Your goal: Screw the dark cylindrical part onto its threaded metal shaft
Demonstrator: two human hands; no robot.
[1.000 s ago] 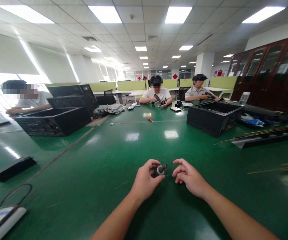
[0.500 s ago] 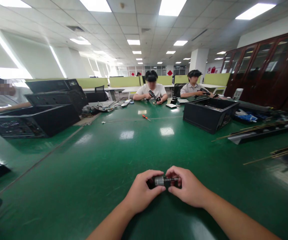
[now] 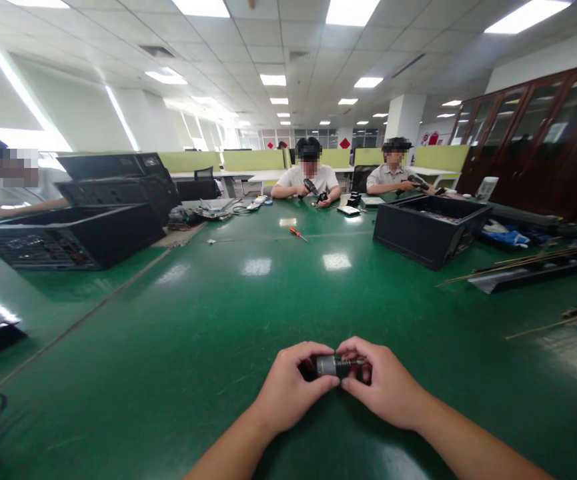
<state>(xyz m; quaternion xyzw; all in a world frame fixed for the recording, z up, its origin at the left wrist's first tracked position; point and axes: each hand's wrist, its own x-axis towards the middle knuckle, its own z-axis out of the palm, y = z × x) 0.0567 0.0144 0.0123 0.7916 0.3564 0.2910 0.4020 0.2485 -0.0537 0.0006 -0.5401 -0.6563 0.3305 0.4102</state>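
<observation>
A small metal cylinder with a thin dark shaft [image 3: 332, 365] is held between both hands just above the green table [image 3: 218, 320]. My left hand [image 3: 291, 390] is closed on the silver body end, fingers curled round it. My right hand [image 3: 385, 387] is closed on the shaft end, thumb and fingers pinching it. The two hands touch over the part, and most of it is hidden by the fingers.
An open black computer case [image 3: 431, 230] stands at the right, more black cases [image 3: 73, 233] at the left. A red screwdriver [image 3: 297, 233] lies mid-table. Thin rods and a black panel [image 3: 533, 270] lie at the right. Three people sit around the table's far side.
One second ago only my left hand held the part and my right hand hovered apart. My right hand then closed on the shaft end; both hands now stay together.
</observation>
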